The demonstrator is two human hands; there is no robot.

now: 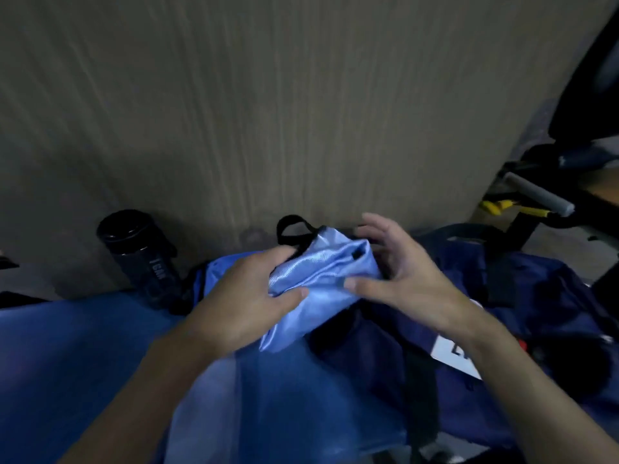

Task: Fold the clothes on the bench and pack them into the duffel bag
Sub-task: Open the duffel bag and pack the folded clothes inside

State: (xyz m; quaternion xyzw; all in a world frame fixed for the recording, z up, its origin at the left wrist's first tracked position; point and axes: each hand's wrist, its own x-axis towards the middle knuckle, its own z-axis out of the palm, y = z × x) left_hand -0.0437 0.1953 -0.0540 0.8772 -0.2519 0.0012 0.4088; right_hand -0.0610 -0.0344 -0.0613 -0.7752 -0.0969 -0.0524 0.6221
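A shiny light-blue garment [321, 283], bunched into a bundle, is held above the dark navy duffel bag [469, 316]. My left hand [248, 296] grips the bundle's left end, thumb on top and fingers curled behind it. My right hand [398, 272] is at the bundle's right end; its thumb presses the cloth and its fingers spread loosely behind. A black strap loop [291, 226] of the bag sticks up behind the bundle. More blue cloth [268, 396] hangs or lies below my hands, blurred.
A black bottle [144, 259] stands at the left against a beige wall [268, 112]. Blue fabric [67, 363] covers the bench at lower left. Black gym equipment with a grey padded bar [536, 195] and yellow parts stands at the right.
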